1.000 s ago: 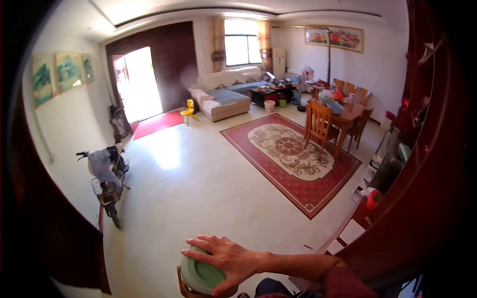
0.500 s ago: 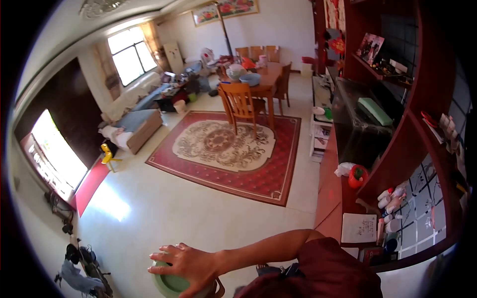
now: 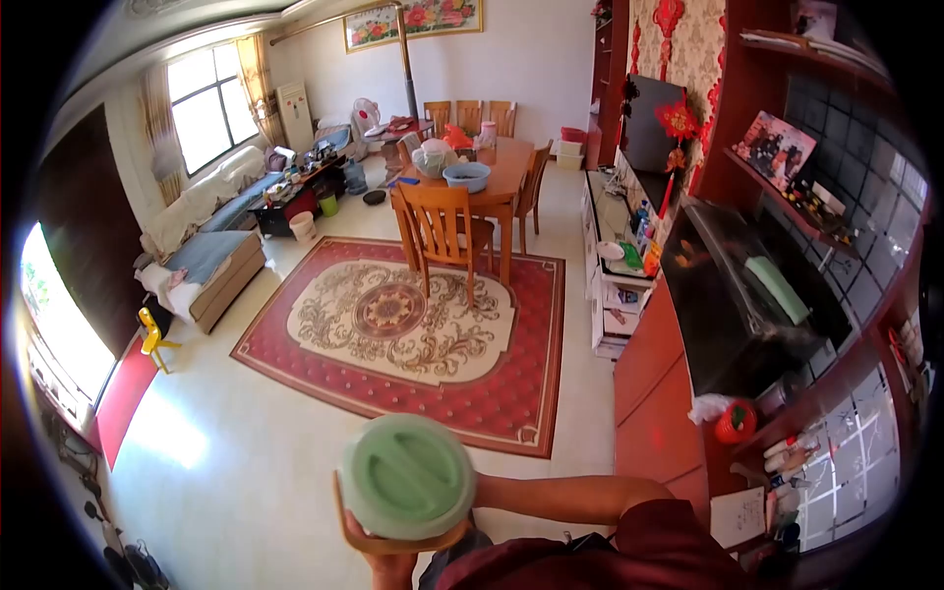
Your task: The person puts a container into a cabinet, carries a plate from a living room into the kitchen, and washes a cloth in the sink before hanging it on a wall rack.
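Note:
A round green-lidded container (image 3: 411, 477) is held up in front of me at the bottom centre, lid facing the camera. Its lid has a raised bar across the middle, and a tan, curved handle-like band runs along the lower left and underneath. My left hand (image 3: 385, 562) grips it from below, by the tan band. From the right, my right hand (image 3: 486, 492) is against the container's side, its fingers mostly hidden behind it. The container's lower body is out of sight.
Ahead lies a red patterned rug (image 3: 393, 339), with a wooden table (image 3: 506, 162) and chairs (image 3: 447, 226) beyond. Red cabinets (image 3: 654, 393) line the right side. A sofa (image 3: 221, 280) and a small yellow chair (image 3: 154, 339) stand at left.
The container has risen toward the camera. My right hand has gone from atop its lid to its right side, and my left hand has come into view below. The camera view has tilted up.

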The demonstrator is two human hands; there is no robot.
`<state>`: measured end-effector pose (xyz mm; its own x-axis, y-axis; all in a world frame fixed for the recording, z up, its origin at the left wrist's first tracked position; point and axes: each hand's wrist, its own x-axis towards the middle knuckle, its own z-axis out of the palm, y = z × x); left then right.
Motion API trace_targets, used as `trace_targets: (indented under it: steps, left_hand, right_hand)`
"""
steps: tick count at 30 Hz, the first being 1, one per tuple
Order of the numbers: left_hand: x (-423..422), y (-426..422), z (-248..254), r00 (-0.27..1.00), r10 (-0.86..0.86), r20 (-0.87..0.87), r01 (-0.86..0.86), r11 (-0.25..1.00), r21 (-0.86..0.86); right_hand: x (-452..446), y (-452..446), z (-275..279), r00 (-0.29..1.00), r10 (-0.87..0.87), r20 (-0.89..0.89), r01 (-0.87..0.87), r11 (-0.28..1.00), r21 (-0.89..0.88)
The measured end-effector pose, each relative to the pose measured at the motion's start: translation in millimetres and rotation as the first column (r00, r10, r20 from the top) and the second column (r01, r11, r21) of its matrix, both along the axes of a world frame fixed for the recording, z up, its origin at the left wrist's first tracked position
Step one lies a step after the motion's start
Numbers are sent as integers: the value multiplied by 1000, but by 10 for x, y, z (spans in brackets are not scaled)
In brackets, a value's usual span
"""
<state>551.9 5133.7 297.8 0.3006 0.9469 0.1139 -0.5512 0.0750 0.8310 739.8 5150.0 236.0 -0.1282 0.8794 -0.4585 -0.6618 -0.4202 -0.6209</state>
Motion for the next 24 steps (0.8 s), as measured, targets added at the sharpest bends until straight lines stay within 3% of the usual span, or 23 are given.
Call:
trace_targets:
  steps: [3,5,6,7,8,9,11,14,17,21,23,24]
  left_hand:
    - [326,771,85,966,-242,86,246,968,-41]
    - [592,1326,86,914,-347,213,395,879,-265]
    - [759,1566,199,951,-298,-88,271,933,-235]
    - [928,1774,288,901,-209,-380,156,974,-167]
    - [1130,1973,145,935,-113,-336,102,994,-49]
    - [1344,2075,352,921,-40,-388,97,987,129]
    - [1698,2420,260,775,115,-622,261,837,481]
    - [2274,2806,407,673,304,-675,337,686,645]
    - [2880,3153,432,753,-58,-656,443,782,439]
    - [3692,3643,267,834,-377,-404,510,806,301]
    - [4135,3866,399,802,-422,-422,577,729,367]
    - [4381,3941,521,800,-333,-499,563,704,433]
  right_hand:
    - [214,461,-233,993,-115,-14,114,992,-60]
    - [506,752,-292,980,-200,14,201,977,-71]
    - [690,895,-294,971,-235,38,237,969,-65]
    - [895,1032,-273,961,-270,68,273,960,-57]
    - [1112,1159,-246,948,-301,102,306,951,-44]
    - [1330,1264,-224,932,-337,135,343,939,-29]
    - [1776,1475,-186,896,-397,198,404,915,5]
    - [2278,1718,-237,852,-472,226,481,876,17]
    - [2815,1950,-339,819,-523,236,537,843,4]
    - [3682,2317,-484,783,-572,243,591,806,-9]
    - [4137,2544,-512,775,-581,249,602,798,-13]
    - [4344,2647,-498,772,-584,251,606,795,-13]
